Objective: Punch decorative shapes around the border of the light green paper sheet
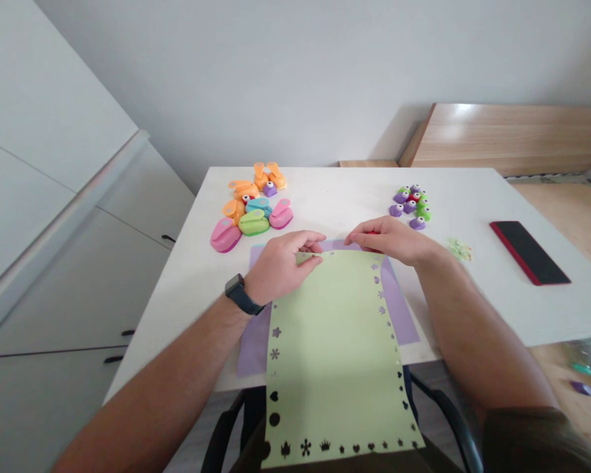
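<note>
A light green sheet of paper [337, 341] has small shapes punched along its edges: hearts, stars, flowers, a crown. Its lower end hangs past the table's front edge. Thumb and fingers of my left hand [288, 263], with a dark watch on the wrist, pinch the sheet's far edge. At the same edge, farther right, my right hand [389, 238] is curled around a small red paper punch [373, 233], mostly hidden by the fingers. Beneath the green sheet lies purple paper [400, 309], showing on both sides.
Larger orange, pink, green and blue punches [254, 223] cluster at the back left. Several small purple, green and red punches [410, 205] stand at the back right. Paper cutouts [459, 249] and a black phone-like slab with a red edge [529, 253] lie farther right on the white table [325, 197].
</note>
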A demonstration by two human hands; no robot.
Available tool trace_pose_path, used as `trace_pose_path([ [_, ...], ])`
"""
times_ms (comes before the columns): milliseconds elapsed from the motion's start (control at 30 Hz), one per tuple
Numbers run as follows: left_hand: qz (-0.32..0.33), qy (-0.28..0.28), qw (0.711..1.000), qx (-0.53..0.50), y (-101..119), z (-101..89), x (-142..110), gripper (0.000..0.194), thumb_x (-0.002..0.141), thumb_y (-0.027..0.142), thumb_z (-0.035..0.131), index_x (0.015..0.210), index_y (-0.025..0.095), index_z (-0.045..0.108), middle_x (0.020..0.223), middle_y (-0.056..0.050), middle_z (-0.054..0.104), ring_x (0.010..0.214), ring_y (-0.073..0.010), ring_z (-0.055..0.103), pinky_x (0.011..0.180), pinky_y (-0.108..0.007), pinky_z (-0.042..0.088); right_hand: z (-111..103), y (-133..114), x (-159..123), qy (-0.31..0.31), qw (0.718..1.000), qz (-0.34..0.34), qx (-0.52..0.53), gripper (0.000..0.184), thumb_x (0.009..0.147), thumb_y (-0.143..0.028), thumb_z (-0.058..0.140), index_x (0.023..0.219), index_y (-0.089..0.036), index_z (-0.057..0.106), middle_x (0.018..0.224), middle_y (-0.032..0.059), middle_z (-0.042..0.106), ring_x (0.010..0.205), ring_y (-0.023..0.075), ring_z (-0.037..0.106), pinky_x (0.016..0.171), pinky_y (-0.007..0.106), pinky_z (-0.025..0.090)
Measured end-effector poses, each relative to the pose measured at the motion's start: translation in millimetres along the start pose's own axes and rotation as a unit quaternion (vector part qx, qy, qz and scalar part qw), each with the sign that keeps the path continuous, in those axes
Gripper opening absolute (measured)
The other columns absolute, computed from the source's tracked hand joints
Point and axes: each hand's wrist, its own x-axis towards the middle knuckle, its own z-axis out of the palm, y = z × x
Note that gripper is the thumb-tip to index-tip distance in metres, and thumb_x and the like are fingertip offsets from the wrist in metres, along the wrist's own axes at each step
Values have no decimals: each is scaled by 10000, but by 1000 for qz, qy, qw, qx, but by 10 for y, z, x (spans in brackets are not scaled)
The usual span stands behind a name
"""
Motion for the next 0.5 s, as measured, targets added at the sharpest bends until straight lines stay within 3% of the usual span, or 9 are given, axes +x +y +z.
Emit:
trace_pose_path([
  [167,8,13,1000,-9,15,-17,-6,338,850,131,688,1182,188,658,971,-13,763,896,-143,721,873,-284,572,102,-59,-15,-130,988,-5,82,379,929,-508,635,980,-157,769,715,8,629,578,93,461,518,245,314],
  [267,4,17,1000,-14,15,-15,-8,335,854,143,699,1183,193,659,970,-12,760,897,-143,718,873,-288,570,234,-61,25,-120,986,-13,114,354,911,-498,672,981,-156,729,725,-7,626,570,82,463,503,227,314],
  [500,0,20,999,-25,19,-5,-3,307,865,183,716,1167,189,660,982,-23,755,906,-148,715,855,-283,571,420,-63,94,-56,993,-39,101,335,920,-438,677,1135,-183,699,818,11,699,640,116,599,549,226,449],
])
